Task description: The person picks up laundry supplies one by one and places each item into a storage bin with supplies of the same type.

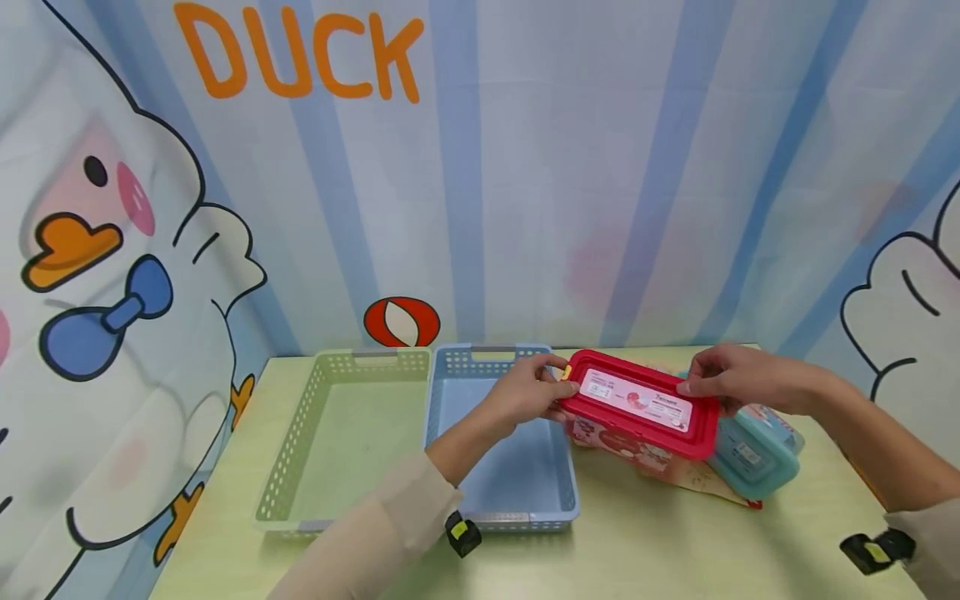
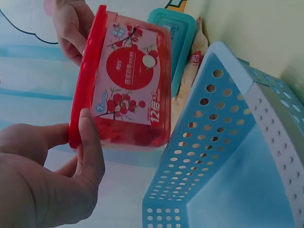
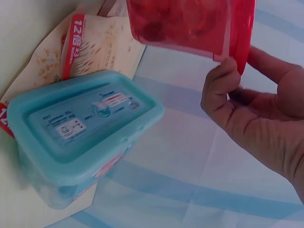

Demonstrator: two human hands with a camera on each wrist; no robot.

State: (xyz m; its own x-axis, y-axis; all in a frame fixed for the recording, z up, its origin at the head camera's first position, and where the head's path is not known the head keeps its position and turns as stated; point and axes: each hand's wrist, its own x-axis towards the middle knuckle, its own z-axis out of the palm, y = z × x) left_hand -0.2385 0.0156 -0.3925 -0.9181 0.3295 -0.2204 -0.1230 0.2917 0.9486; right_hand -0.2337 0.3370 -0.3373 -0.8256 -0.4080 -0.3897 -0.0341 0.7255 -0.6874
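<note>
A plastic box with a red lid and a cherry-printed label is held up between both hands, just right of the blue basket. My left hand grips the lid's left end, thumb and fingers on its rim. At the opposite end my right hand pinches the lid's rim, as the right wrist view also shows. Red contents show through the clear side of the box. Below and to the right sits a similar box with a teal lid, near the right hand.
A beige printed packet lies on the table beside the teal-lidded box. The blue basket stands left of the red-lidded box, with a green basket against its far side. Behind the table hangs a printed curtain.
</note>
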